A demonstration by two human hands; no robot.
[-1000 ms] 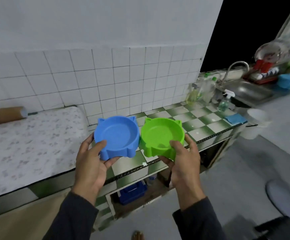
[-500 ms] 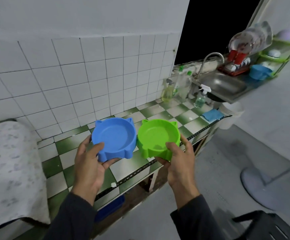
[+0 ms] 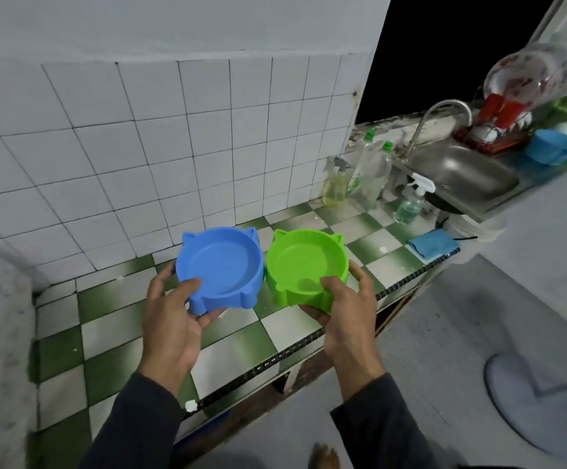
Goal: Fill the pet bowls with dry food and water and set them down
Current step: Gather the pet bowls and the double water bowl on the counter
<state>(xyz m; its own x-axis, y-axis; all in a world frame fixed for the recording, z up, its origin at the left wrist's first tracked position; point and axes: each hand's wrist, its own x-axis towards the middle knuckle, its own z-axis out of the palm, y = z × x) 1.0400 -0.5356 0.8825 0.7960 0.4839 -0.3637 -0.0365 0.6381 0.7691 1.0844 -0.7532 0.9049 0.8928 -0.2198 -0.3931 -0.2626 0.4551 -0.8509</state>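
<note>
**Both bowls in hand, tap off to the right**

The left hand [image 3: 170, 319] grips the blue bowl [image 3: 221, 265], thumb curled over the near rim and fingers underneath. The right hand [image 3: 343, 313] grips the green bowl [image 3: 306, 265] the same way. Both bowls are empty, level, side by side and touching, held above the counter [image 3: 113, 316]. The sink [image 3: 461, 174] and tap [image 3: 444, 113] lie further along to the right, so the green bowl and the right hand are nearer the water. No dry food is in view.

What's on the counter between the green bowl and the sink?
In the head view: a folded blue cloth between green bowl and sink, plus bare checkered tiles.
</note>
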